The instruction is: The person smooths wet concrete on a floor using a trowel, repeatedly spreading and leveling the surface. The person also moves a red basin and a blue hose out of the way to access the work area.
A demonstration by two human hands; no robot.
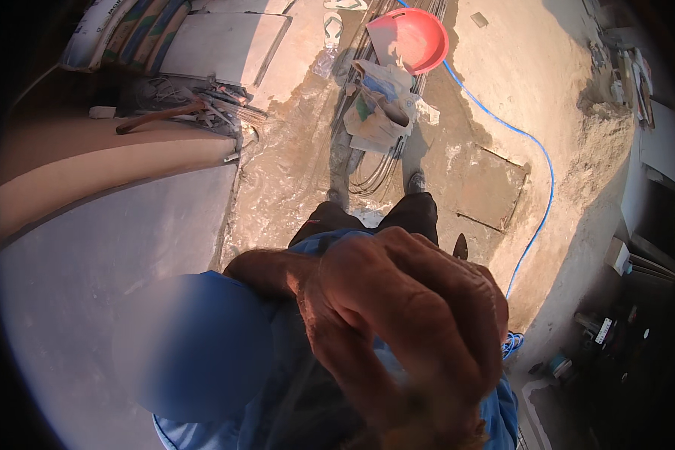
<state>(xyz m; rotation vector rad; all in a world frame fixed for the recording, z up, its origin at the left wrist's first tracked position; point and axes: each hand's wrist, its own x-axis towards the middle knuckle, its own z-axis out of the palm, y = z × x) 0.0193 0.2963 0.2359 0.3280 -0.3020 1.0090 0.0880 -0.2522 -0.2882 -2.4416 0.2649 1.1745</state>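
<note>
My left hand (409, 300) is raised close in front of my chest, large in the head view. Its forearm comes in from the left, out of a blue sleeve (225, 337). The fingers are curled inward with their tips drawn together toward the lower edge, where the picture blurs. Whatever they may hold is hidden. My right hand does not show. Beyond the raised hand, a crumpled, torn sack (379, 124) lies on the wet floor between my feet, on top of long thin metal rods (371, 176).
A red basin (416, 41) stands ahead, near flip-flops (333, 30). A blue hose (536, 142) curves down the right side. Scraps and a wooden handle (161, 116) lie on a ledge at left, near stacked sacks (139, 34). A sand heap (596, 142) lines the right.
</note>
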